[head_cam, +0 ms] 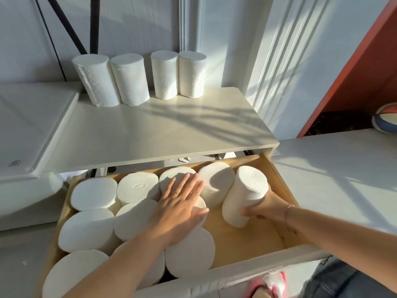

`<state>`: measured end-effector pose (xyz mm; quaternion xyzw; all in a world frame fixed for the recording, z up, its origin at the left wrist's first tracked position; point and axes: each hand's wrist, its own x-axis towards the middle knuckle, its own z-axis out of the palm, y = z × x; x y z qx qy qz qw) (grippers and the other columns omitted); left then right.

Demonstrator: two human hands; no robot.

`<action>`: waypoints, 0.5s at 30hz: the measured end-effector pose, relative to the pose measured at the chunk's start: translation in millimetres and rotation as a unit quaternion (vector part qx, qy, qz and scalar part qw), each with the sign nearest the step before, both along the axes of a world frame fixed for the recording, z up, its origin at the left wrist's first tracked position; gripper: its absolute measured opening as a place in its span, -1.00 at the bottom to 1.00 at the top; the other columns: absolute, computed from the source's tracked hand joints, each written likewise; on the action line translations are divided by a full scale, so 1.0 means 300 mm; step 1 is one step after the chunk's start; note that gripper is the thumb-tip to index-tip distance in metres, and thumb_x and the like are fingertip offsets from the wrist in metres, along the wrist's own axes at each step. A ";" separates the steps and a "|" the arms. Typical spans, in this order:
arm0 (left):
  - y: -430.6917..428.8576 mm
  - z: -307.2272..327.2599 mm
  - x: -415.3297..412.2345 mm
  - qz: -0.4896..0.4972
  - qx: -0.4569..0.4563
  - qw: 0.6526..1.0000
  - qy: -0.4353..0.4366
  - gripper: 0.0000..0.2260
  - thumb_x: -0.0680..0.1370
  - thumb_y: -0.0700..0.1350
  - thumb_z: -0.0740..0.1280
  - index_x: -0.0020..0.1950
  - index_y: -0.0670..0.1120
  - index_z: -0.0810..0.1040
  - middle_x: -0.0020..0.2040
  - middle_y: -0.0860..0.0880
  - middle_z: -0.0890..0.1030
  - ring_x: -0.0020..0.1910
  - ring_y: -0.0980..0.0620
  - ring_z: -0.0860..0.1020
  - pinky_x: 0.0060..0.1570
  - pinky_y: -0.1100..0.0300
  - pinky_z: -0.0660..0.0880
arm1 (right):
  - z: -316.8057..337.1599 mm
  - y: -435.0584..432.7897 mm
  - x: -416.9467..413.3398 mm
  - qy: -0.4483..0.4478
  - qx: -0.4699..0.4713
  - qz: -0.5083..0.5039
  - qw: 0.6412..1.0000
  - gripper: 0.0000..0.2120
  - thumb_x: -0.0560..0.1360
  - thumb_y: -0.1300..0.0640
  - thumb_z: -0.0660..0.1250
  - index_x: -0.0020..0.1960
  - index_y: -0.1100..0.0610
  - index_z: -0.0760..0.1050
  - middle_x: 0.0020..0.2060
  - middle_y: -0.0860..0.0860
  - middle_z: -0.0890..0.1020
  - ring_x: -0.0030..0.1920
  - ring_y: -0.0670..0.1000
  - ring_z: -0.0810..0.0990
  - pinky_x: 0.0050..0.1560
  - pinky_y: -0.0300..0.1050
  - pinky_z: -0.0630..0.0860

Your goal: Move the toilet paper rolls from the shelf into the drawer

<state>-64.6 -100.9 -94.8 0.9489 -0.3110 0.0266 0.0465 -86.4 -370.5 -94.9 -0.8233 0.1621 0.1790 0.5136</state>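
- Four toilet paper rolls (137,78) are seen standing upright in a row at the back of the shelf (150,130), against the wall.
- Below the shelf, the open drawer (281,181) is filled across its left and middle with packed rolls (92,229), stood on end and pressed together.
- The left hand (180,205) is laid flat on the tops of the middle rolls, fingers straight and spread, with nothing grasped.
- A tilted roll (245,194) is held in the drawer's right part, just beside an upright roll. It is grasped low on its side by the right hand (264,208), fingers curled round it.
- A striped ball (386,121) is seen at the far right, partly cut off.
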 end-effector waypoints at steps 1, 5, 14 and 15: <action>0.001 -0.002 -0.002 -0.008 -0.009 1.000 0.005 -0.41 0.58 0.24 -0.09 0.47 -0.08 0.27 0.48 -0.07 0.25 0.47 -0.06 0.20 0.41 -0.04 -0.03 | 0.001 0.002 -0.006 0.022 -0.016 0.000 1.000 0.06 0.11 0.14 0.58 0.46 0.02 0.05 0.21 0.04 0.46 0.16 0.03 0.50 -0.06 0.00 0.63; -0.002 0.006 -0.009 0.004 -0.006 1.000 -0.021 -0.41 0.56 0.24 -0.07 0.43 -0.07 0.34 0.45 -0.05 0.32 0.43 -0.08 0.27 0.39 -0.02 -0.02 | 0.016 0.011 -0.020 0.047 -0.050 0.027 0.997 0.01 0.29 0.17 0.58 0.48 -0.04 -0.04 0.19 -0.01 0.42 0.16 0.05 0.50 0.03 0.12 0.62; -0.001 -0.013 0.000 0.003 0.014 1.000 -0.002 -0.36 0.51 0.28 -0.21 0.52 0.01 -0.03 0.53 0.03 -0.09 0.51 -0.03 -0.13 0.45 -0.13 -0.20 | 0.149 0.006 -0.018 0.159 0.115 0.035 0.980 -0.39 0.36 -0.18 0.42 0.31 -0.01 0.33 0.19 0.19 0.49 -0.27 0.04 0.65 -0.07 -0.05 0.66; -0.001 -0.010 0.000 0.004 0.017 1.000 -0.003 -0.36 0.51 0.28 -0.20 0.52 0.00 -0.02 0.53 0.01 -0.06 0.51 -0.04 -0.12 0.43 -0.16 -0.19 | 0.152 0.009 -0.011 0.153 0.109 0.022 0.982 -0.46 0.44 -0.12 0.39 0.34 -0.01 0.31 0.20 0.20 0.47 -0.29 0.06 0.63 -0.11 -0.07 0.67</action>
